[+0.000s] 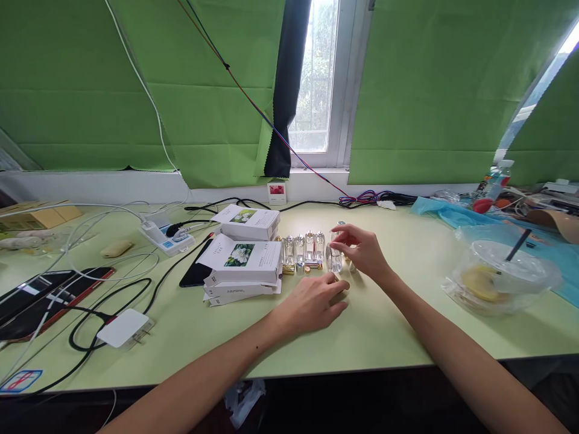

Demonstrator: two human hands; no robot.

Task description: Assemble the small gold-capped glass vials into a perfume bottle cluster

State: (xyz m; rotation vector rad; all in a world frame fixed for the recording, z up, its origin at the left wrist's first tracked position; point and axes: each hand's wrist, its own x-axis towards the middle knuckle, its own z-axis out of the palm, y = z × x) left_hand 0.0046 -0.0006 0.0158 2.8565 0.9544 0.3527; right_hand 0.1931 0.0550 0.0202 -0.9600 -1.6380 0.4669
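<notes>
Small clear glass bottles (309,247) with gold and silver tops stand in a row at the middle of the table, several of them. Gold caps (313,265) lie in front of the row. At its right end my right hand (362,250) is closed in a pinch at the upper part of a glass bottle (333,260); the fingers partly cover it. My left hand (314,302) rests on the table just in front, thumb and index finger apart, with a small gold piece near the fingertips. Left of the bottles, white boxes (266,262) with flower pictures are stacked.
A dark phone or tablet (192,272) is partly under the boxes. Power strip (167,238), cables and a white charger (124,328) spread over the left side. On the right, a bagged plastic cup (493,256) with a straw stands by blue plastic sheeting (434,208).
</notes>
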